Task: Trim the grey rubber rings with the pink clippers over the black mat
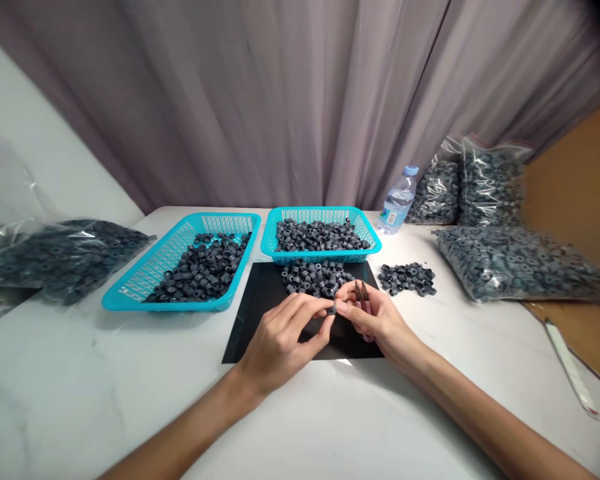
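My left hand (283, 340) pinches a small dark grey ring-like part (331, 311) between thumb and fingertips. Against the part's other side rest the thumb and forefinger of my right hand (377, 319). Tucked in that same right hand are small snips (362, 295), their two dark pointed blades sticking up and a bit of pinkish handle showing below. Both hands are over a black mat (260, 307). Just beyond them, a heap of similar grey parts (313, 277) lies on the mat, partly hidden by my fingers.
Two turquoise baskets (220, 305) (323, 256) hold many grey parts. Right of the mat lies a smaller pile (407, 279). A water bottle (399, 203), filled clear bags (520, 263) (75, 257) and a white-handled tool (570, 367) surround the white table (180, 387).
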`<move>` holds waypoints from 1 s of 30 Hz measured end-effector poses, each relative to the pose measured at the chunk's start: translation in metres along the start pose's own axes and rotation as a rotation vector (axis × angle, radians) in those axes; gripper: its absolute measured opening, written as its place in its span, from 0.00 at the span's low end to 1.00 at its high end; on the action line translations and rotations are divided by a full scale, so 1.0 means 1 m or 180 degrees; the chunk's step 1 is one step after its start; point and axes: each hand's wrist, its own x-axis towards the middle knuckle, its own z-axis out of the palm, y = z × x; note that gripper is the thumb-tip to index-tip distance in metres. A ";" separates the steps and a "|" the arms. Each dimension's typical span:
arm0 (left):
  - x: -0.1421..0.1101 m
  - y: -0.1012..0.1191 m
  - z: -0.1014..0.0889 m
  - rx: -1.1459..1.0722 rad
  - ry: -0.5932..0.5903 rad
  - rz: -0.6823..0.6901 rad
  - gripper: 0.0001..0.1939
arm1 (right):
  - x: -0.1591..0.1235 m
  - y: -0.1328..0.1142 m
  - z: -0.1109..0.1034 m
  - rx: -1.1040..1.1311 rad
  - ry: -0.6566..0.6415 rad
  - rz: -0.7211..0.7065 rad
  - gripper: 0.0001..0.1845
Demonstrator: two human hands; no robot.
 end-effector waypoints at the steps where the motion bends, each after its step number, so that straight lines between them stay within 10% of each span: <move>1: 0.000 0.000 -0.001 -0.0023 -0.0016 -0.0017 0.11 | 0.000 0.000 0.000 -0.0004 -0.0014 0.0000 0.19; 30: -0.001 -0.001 -0.004 0.0187 0.0009 -0.0052 0.10 | -0.003 0.002 0.001 -0.0333 -0.0303 -0.0223 0.18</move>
